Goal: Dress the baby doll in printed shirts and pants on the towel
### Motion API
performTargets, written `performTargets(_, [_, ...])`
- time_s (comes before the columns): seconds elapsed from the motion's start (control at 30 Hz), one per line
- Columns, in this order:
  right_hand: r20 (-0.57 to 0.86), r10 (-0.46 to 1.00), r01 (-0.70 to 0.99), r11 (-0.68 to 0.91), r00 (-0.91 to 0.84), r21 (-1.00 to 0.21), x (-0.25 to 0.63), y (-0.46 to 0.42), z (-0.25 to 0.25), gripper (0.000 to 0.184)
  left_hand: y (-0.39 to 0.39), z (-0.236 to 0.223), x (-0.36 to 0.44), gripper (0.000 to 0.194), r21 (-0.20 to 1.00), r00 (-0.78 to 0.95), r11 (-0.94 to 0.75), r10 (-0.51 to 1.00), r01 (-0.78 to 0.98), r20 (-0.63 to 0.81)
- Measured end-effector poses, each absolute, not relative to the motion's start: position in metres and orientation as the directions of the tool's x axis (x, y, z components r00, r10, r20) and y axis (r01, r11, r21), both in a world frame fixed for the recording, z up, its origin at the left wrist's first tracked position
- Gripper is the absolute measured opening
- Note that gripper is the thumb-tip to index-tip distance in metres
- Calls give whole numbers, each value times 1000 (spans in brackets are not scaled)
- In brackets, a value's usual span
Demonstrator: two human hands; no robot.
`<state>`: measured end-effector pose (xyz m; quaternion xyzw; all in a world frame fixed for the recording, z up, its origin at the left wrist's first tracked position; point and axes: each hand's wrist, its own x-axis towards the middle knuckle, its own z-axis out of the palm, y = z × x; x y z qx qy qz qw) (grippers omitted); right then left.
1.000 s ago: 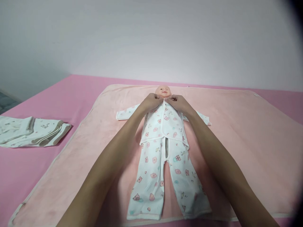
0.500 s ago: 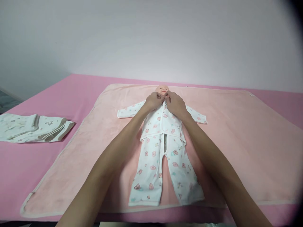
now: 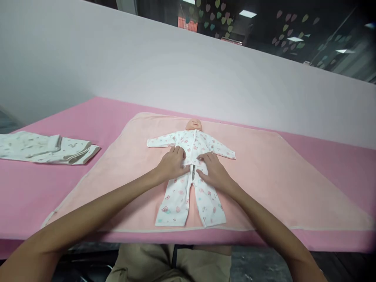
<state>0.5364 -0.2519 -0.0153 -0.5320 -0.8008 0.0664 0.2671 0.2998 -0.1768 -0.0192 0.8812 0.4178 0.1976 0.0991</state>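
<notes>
A baby doll (image 3: 194, 125) lies on its back, wearing a white printed long-sleeved top (image 3: 188, 139) and matching trousers (image 3: 176, 203). My left hand (image 3: 174, 162) rests at the top's lower edge on the left, thumb apart from the fingers. On the other side, my right hand (image 3: 214, 169) touches the hem and waist area, its thumb and fingers also spread. Neither hand visibly holds anything. Between the trouser legs a dark narrow opening shows at the crotch. Both sleeves stretch out sideways, and no doll hands or feet show.
Beneath the doll is a peach blanket (image 3: 264, 188) on a pink-covered table (image 3: 123, 103). Folded white cloth with brown trim (image 3: 58, 149) lies at the left. Behind stands a white partition (image 3: 176, 74), with dark glass bearing heart stickers (image 3: 226, 19) above.
Both hands have moved from the doll's collar down to the top's hem, and their fingers have spread. The doll's face is uncovered. My view has tilted, showing the glass and my lap.
</notes>
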Motion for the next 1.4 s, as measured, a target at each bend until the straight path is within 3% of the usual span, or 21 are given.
performTargets(0.1, [358,902,882,358,-241,-308,526,-230,-23,18,-180,-18,322,30,180,535,-593,794,785,288])
performTargets(0.17, [343,917,901,312,-204,-300,527,-212,-18,7,-172,-11,333,21,146,563,-614,777,775,281])
performTargets(0.27, [339,941,894,164,-14,-418,556,-203,-5,22,-149,-2,316,27,374,526,-575,818,728,233])
performTargets(0.37, [266,937,836,-46,226,-547,613,-222,-1,31,-120,-5,257,31,580,275,-339,941,741,199])
performTargets(0.43, [198,947,832,-108,252,-544,653,-243,-7,34,-105,-15,209,31,543,154,-172,985,822,78])
performTargets(0.53, [144,950,836,-165,277,-524,691,-262,-24,28,-95,-26,162,31,446,112,-85,993,891,-34])
performTargets(0.6, [210,934,843,-143,288,-518,692,-257,-34,22,-93,-25,164,29,411,135,-139,990,901,37])
performTargets(0.67, [301,922,831,-38,243,-555,674,-237,-39,32,-91,-20,193,27,411,234,-304,949,859,213])
performTargets(0.73, [351,926,768,126,135,-628,644,-209,-39,45,-88,-16,237,38,455,373,-503,860,735,348])
performTargets(0.83, [341,940,681,261,-17,-684,601,-168,-34,50,-81,-15,298,57,576,455,-524,847,627,275])
performTargets(0.97, [255,967,672,183,10,-718,580,-146,-27,45,-75,-16,320,55,664,374,-369,916,650,143])
performTargets(1.03, [186,982,680,167,-46,-714,580,-148,-23,43,-77,-14,313,51,684,452,-410,882,603,131])
performTargets(1.2, [261,930,685,367,-258,-630,585,-170,-19,51,-95,-11,293,51,576,700,-693,662,434,269])
performTargets(1.3, [182,940,711,339,-290,-616,589,-186,-25,59,-108,-14,287,57,552,731,-695,650,461,208])
performTargets(1.4, [126,972,783,233,-196,-577,591,-206,-33,58,-120,-16,279,56,565,689,-621,714,544,122])
